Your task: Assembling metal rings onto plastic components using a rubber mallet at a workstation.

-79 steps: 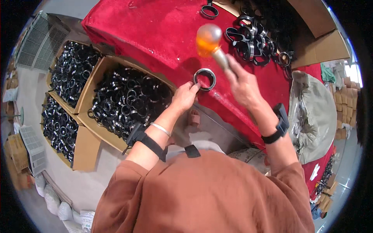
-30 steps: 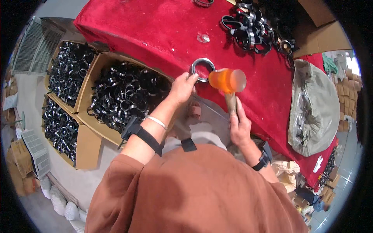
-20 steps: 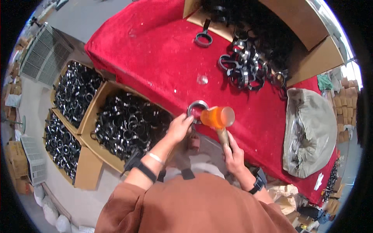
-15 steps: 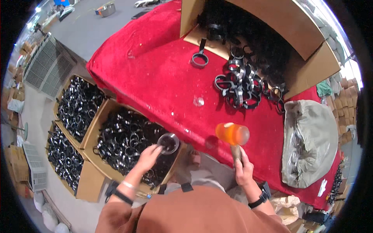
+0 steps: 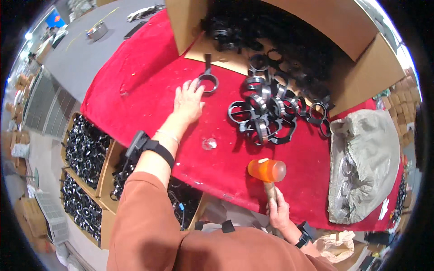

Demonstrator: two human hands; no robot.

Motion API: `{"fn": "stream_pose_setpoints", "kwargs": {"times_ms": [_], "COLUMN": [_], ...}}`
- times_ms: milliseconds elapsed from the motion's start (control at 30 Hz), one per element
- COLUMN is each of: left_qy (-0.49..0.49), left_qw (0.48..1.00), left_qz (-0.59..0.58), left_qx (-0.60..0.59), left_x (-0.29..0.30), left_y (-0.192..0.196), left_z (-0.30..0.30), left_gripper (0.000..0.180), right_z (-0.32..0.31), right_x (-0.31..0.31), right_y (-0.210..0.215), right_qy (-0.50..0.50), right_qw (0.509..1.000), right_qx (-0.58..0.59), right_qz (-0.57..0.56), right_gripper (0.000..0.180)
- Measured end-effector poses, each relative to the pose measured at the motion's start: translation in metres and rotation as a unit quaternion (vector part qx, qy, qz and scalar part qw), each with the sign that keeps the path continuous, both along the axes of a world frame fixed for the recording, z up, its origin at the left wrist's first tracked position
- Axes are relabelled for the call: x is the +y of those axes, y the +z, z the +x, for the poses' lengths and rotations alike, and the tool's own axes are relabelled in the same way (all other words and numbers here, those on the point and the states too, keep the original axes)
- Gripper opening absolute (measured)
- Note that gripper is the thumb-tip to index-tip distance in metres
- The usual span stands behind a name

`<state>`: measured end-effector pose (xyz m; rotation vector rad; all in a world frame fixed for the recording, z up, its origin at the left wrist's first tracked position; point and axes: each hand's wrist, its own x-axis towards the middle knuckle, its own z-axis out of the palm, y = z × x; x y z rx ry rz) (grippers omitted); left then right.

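Observation:
My left hand (image 5: 189, 103) reaches over the red cloth with its fingers apart. Its fingertips are at the edge of a single black ring with a flat stem (image 5: 216, 85), perhaps touching it. Lower right, my right hand (image 5: 279, 213) is wrapped round the handle of a mallet (image 5: 266, 170) with a see-through orange head, held above the cloth. A loose pile of similar black rings (image 5: 262, 105), some with shiny silver bands, lies to the right of the single ring.
A cardboard box (image 5: 376, 71), full of dark parts, opens toward me at the far side. A grey-green cloth bag (image 5: 364, 167) lies at the right. Cartons of black rings (image 5: 86, 151) stand below the table's left edge. A small clear scrap (image 5: 209, 143) sits on the red cloth (image 5: 149, 113).
My left hand has let go of the ring it held over the carton and moved up to the single ring on the cloth. The mallet stays in my right hand.

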<state>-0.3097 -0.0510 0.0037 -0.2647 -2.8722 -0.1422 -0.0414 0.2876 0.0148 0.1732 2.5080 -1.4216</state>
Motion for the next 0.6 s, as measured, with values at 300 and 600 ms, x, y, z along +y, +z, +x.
{"fn": "stream_pose_setpoints", "kwargs": {"times_ms": [300,600], "left_qy": [-0.157,-0.071], "left_qw": [0.970,0.505], "left_qz": [0.074,0.719], "left_qx": [-0.169,-0.472], "left_x": [0.037,0.035], "left_y": [0.031,0.059], "left_z": [0.092,0.248], "left_gripper": [0.018,0.022], "right_z": [-0.010,-0.031], "right_x": [-0.001,-0.082], "right_y": [0.019,0.073], "right_qy": [-0.068,0.156], "right_qw": [0.997,0.975], "right_qx": [-0.025,-0.054], "right_qz": [0.005,-0.147], "right_gripper": [0.046,0.054]}}
